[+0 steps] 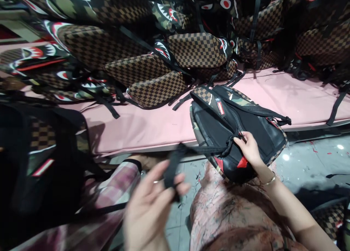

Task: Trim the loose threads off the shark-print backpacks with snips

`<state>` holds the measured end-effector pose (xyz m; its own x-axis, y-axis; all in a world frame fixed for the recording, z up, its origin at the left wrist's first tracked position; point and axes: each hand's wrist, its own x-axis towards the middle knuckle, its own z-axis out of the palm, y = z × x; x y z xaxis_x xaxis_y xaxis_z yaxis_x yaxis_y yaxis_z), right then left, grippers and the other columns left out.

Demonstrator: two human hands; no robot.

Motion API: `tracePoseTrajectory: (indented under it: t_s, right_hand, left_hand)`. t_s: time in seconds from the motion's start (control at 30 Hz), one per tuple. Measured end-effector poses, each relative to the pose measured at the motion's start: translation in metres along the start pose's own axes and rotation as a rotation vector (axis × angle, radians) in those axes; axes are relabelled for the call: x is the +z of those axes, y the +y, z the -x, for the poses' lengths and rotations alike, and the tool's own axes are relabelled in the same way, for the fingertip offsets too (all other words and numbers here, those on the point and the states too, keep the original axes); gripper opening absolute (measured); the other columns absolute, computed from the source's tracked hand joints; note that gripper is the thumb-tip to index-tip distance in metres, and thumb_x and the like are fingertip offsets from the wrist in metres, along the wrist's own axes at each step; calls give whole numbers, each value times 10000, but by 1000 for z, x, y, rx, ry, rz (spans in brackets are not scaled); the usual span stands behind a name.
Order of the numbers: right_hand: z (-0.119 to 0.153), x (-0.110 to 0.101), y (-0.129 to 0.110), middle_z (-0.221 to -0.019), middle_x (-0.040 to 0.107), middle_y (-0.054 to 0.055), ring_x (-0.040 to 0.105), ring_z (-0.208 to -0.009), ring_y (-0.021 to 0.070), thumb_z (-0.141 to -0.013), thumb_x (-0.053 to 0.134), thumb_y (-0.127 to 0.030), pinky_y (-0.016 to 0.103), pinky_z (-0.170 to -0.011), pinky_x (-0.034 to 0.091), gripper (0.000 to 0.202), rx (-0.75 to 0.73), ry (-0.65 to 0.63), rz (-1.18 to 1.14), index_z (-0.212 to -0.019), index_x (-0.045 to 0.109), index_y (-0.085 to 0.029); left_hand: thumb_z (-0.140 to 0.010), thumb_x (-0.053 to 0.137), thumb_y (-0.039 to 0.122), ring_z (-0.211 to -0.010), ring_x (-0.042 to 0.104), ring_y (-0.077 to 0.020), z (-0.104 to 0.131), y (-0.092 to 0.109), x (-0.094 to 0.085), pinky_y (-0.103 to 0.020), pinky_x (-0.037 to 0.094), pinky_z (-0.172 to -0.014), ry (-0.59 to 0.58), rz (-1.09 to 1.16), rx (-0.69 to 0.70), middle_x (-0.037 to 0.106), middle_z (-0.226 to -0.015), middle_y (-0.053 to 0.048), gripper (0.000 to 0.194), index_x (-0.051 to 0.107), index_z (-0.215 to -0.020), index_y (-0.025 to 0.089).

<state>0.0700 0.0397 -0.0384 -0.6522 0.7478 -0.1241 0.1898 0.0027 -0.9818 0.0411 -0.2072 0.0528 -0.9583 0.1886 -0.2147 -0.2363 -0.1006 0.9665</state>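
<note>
From left hand (153, 196) to right hand (249, 147): holding one black strap (205, 149) drawn sideways

With left hand, curls fingers around the strap's free end; appears closed, but too blurred, so cannot tell how tightly. With right hand, pinches thumb and finger almost together, apparently farther along the same strap. Has the backpack (255, 124) directly beneath the right grip, and to the right of the left grip and farther forward: back panel upward, partly on the pink-covered table (164, 124), partly over the lap (218, 214). Slants in its long axis from far left of the right grip to near right. Has right hand nearer, touching distance; left hand well apart. Beyond both grips, shows checkered bags (158, 89) piled.
</note>
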Motion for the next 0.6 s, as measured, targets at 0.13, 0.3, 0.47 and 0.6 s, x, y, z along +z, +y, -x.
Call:
tracePoseTrajectory:
  t_s: [0.13, 0.3, 0.47, 0.6]
  right_hand:
    - [29, -32, -4, -936, 589, 55, 567, -810, 176, -781, 563, -360, 305, -738, 433, 372, -170, 54, 219, -1093, 471, -180]
    - [68, -42, -13, -953, 585, 68, 554, -861, 187, -858, 460, -246, 310, -744, 441, 189, -491, -166, 287, -1037, 510, -209]
    - [72, -26, -18, -879, 601, 65, 549, -804, 189, -865, 445, -202, 321, -692, 445, 180, -647, -379, 321, -1028, 522, -203]
    - [67, -19, -19, -859, 618, 70, 553, -789, 195, -870, 430, -203, 332, -691, 442, 162, -688, -353, 340, -989, 540, -191]
  left_hand:
    - [-661, 714, 279, -950, 627, -276, -15, -36, 45, -435, 475, -865, -337, 178, -265, 667, -1036, -124, 668, 454, -1272, 208]
    - [-712, 670, 243, -1026, 597, -269, -12, -46, 58, -409, 454, -909, -305, 211, -264, 608, -1164, -153, 666, 393, -1316, 198]
    - [-730, 654, 254, -1046, 587, -248, -8, -41, 57, -376, 454, -915, -343, 169, -259, 628, -1138, -135, 662, 377, -1329, 204]
    - [-736, 645, 261, -1076, 567, -242, -4, -44, 61, -384, 423, -951, -351, 143, -252, 634, -1131, -122, 666, 366, -1338, 198]
